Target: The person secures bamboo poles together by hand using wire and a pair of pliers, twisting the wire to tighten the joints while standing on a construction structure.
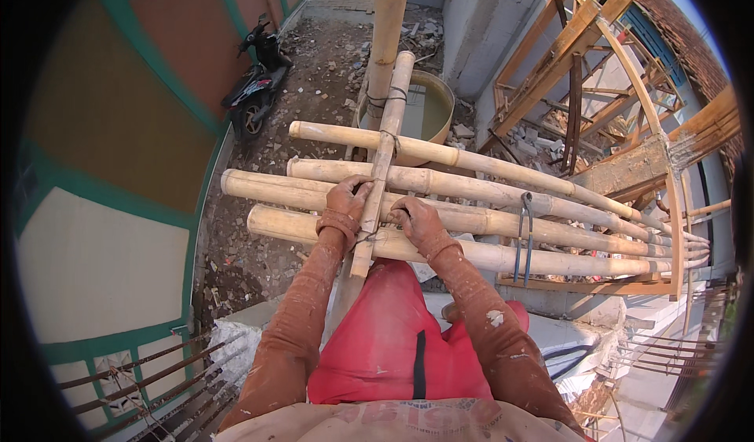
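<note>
Bamboo poles (471, 188), four in a row, lay before you beneath a bamboo crosspiece (384, 154), above rubble-strewn ground (314, 89). Your left hand (344, 204) had its fingers curled against the crosspiece; your right hand (419, 222) had its fingers bent, nearly closed, just beside it. Whether either gripped anything could not be told. A wire tie (367, 238) showed near the crosspiece's lower end; if slack, a pole might have rolled. Pincers (527, 199) rested across the poles, and a jolt could have dropped them.

Before you, four long bamboo poles (479, 221) carry a bamboo crosspiece (384, 156) and, toward your right, blue-handled pincers (528, 242).
</note>
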Demonstrator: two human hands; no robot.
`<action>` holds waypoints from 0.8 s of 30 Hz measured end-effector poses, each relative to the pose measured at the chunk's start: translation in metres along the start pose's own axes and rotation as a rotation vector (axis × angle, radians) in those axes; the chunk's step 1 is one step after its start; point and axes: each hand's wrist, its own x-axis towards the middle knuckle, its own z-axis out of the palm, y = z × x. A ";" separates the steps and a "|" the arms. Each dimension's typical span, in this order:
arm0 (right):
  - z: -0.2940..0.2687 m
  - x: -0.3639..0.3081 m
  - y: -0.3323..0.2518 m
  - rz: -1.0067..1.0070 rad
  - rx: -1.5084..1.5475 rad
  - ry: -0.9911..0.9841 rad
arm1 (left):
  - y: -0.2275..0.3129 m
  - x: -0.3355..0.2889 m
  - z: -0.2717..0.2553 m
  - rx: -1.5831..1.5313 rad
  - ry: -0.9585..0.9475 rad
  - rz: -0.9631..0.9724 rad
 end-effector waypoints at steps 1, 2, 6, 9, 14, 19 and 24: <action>0.002 0.005 -0.001 -0.003 -0.003 0.026 | -0.008 -0.002 0.000 0.000 0.006 -0.004; 0.005 0.001 -0.006 0.042 0.015 0.022 | -0.020 -0.007 0.002 0.035 0.025 0.056; 0.015 0.003 0.000 0.088 0.020 0.077 | -0.026 -0.007 0.008 0.055 0.032 0.094; 0.017 0.001 -0.003 0.139 0.044 0.110 | -0.024 -0.014 0.007 0.050 0.043 0.078; 0.012 -0.002 -0.004 0.171 0.074 0.070 | -0.038 -0.014 0.002 0.051 0.051 0.091; 0.010 0.008 -0.009 0.019 -0.024 -0.004 | -0.014 -0.011 0.010 -0.025 0.097 0.101; 0.018 0.015 -0.007 -0.196 -0.297 -0.052 | -0.027 -0.006 0.011 0.029 0.071 0.123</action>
